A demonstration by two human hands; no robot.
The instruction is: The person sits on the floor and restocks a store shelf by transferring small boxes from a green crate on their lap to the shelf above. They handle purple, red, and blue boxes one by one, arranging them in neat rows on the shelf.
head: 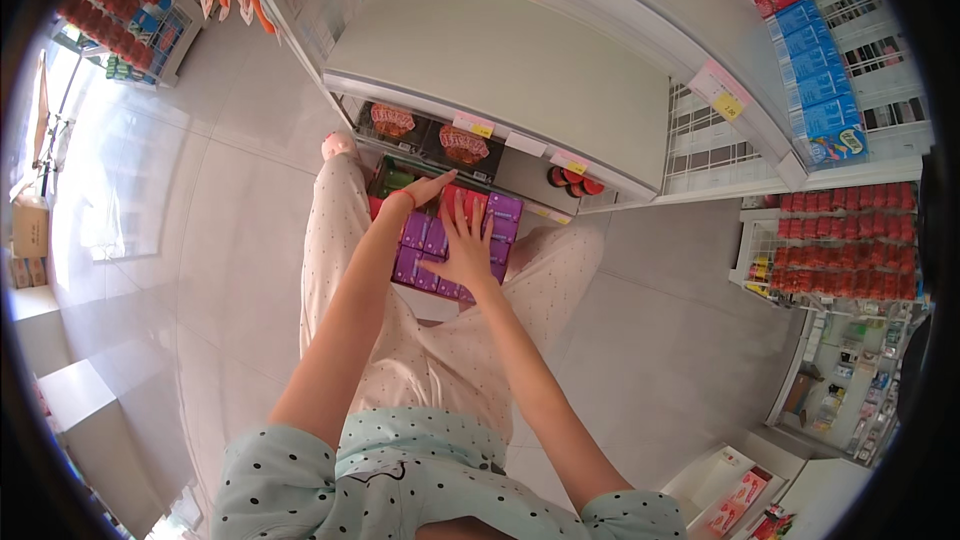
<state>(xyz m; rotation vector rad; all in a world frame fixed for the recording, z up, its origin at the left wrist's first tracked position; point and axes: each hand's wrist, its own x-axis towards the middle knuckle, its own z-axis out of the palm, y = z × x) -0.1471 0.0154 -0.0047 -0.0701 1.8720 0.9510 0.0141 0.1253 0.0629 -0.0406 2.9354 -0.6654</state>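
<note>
A tray of small purple boxes [410, 264] lies between my knees, in front of the lowest shelf. Red boxes [463, 199] sit among the purple ones at the tray's far side, and green items [395, 180] show at the back left. My left hand [429, 189], with a red cord at its wrist, reaches over the far left part of the boxes; what its fingertips touch is hard to make out. My right hand [469, 247] lies spread on top of the purple and red boxes, fingers apart, pressing or resting on them.
Black packages with pictured food [463, 150] and red-lidded round containers [576, 181] stand on the bottom shelf. Above is a wide grey shelf board [495, 82]. Blue cartons [814, 67] line the upper right shelf. A rack of red packets [844, 240] stands at the right.
</note>
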